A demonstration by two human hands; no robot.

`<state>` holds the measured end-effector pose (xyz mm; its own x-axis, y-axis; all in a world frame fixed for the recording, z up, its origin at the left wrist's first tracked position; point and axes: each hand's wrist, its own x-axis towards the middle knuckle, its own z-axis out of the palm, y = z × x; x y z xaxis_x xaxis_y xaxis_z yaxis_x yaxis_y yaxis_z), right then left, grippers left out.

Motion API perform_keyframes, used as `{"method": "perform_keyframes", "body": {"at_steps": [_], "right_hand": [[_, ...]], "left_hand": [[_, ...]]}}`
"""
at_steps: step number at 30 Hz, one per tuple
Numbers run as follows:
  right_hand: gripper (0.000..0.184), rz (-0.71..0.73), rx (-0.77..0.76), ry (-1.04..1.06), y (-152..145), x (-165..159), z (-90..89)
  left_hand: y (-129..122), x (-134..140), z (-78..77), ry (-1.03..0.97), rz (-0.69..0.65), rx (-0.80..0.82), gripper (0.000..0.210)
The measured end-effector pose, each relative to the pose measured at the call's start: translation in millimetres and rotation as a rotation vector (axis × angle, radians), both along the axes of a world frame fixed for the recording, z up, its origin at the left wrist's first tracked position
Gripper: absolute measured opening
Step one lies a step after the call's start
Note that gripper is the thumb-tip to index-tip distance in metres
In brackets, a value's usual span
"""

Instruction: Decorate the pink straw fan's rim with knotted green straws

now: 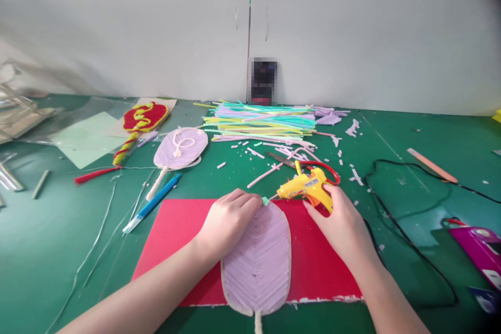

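Note:
A lilac fan-shaped piece [256,255], covered in slanting strips with a pale edge and a short stem, lies on a red sheet [172,240]. My left hand [230,219] rests over its upper left side, fingers bent together. At those fingertips, on the top edge, is a small mint-green piece [265,201]; how the fingers grip it is partly hidden. My right hand [340,219] is closed around the handle of a yellow hot glue gun [307,187]. The gun's nozzle points left, close to the green piece.
Scissors [285,159] lie behind the glue gun, before a pile of pastel strips [262,121]. A black cord [407,235] loops at right beside a magenta case [477,250]. At left are a blue pen-like tool [152,202], another lilac fan [182,147] and a red-yellow one [146,116].

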<state>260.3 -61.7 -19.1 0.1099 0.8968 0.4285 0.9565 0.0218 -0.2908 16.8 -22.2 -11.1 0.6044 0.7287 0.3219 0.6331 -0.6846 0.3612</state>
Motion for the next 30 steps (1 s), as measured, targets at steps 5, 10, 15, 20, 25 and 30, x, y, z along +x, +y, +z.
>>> {"method": "perform_keyframes", "body": {"at_steps": [5, 10, 15, 20, 25, 30], "right_hand": [[0.036, 0.029, 0.012, 0.010, 0.1, 0.5, -0.2], [0.034, 0.074, 0.035, 0.002, 0.2, -0.5, -0.8], [0.031, 0.090, 0.055, -0.011, 1.3, -3.6, -2.2], [0.024, 0.102, 0.045, -0.009, 1.3, -5.3, -1.6], [0.021, 0.116, 0.035, -0.004, 1.0, -4.7, -0.6], [0.019, 0.129, 0.017, 0.020, 0.4, -3.8, -0.1]], "left_hand": [[3.2, 0.9, 0.0, -0.129, 0.108, -0.132, 0.015], [6.7, 1.1, 0.2, -0.208, 0.195, -0.259, 0.013], [9.4, 1.2, 2.5, -0.286, 0.267, -0.371, 0.012], [10.2, 1.2, 3.6, -0.311, 0.274, -0.403, 0.012], [9.7, 1.2, 2.8, -0.319, 0.268, -0.410, 0.011], [9.8, 0.2, 1.9, -0.320, 0.253, -0.389, 0.012]]}}
